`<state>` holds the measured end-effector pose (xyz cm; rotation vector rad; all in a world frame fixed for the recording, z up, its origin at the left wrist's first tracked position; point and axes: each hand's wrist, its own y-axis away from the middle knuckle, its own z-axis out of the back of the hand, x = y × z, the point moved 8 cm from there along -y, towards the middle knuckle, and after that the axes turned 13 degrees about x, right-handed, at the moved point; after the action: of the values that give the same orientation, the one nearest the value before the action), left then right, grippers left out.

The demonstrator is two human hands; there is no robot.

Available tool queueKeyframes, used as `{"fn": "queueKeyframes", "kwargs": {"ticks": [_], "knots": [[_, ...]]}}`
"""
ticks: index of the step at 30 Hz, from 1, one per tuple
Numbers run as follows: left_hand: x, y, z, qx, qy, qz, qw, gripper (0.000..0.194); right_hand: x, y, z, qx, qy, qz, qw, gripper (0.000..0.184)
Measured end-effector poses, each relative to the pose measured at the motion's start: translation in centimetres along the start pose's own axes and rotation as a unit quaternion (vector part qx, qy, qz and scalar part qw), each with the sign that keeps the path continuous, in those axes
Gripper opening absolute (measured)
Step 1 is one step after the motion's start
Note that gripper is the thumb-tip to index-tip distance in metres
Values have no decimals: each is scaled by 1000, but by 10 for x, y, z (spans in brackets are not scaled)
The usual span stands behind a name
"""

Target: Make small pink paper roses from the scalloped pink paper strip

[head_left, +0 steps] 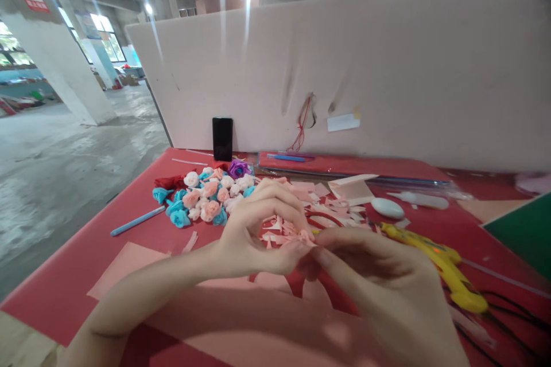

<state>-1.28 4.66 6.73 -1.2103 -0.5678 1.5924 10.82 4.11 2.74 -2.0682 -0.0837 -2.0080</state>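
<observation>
Both hands meet at the middle of the view, above a red-covered table (206, 241). My left hand (262, 235) is closed, its thumb and fingertips pinching a small pink paper flower (306, 236). From the other side, my right hand (374, 269) is closed too, with thumb and fingers pressed on the same flower; its fingertips are partly hidden. Pink paper sheets (253, 321) and petal-shaped pieces (316, 292) lie below the hands. Behind them are pink paper scraps (327, 206) and red-handled scissors (322, 218), partly covered.
Finished pink, white and blue paper flowers (210, 209) are heaped at left, near a blue pen (138, 221). A phone (222, 139) leans on the upright board (258, 80). At right lie a yellow glue gun (447, 269) with cables, a white oval object (387, 207) and a green board (525, 235).
</observation>
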Motion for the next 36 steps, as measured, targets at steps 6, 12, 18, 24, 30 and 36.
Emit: {"fn": "queueKeyframes", "kwargs": {"ticks": [6, 12, 18, 24, 30, 36], "knots": [[0, 1, 0, -19, 8, 1, 1000, 15, 5, 2, 0, -5, 48, 29, 998, 7], [0, 2, 1, -15, 0, 4, 1000, 10, 0, -2, 0, 22, 27, -14, 999, 10], [0, 2, 2, -17, 2, 3, 1000, 11, -2, -4, -3, 59, 5, -20, 998, 10], [-1, -1, 1, 6, 20, -4, 1000, 10, -11, -7, -15, 131, -146, -69, 978, 12], [-1, -3, 1, 16, 13, 12, 1000, 10, -9, -11, -5, 105, -87, -39, 990, 11], [-2, -2, 5, -19, -28, 26, 999, 17, 3, -9, 9, 6, 45, 68, 997, 4]]}}
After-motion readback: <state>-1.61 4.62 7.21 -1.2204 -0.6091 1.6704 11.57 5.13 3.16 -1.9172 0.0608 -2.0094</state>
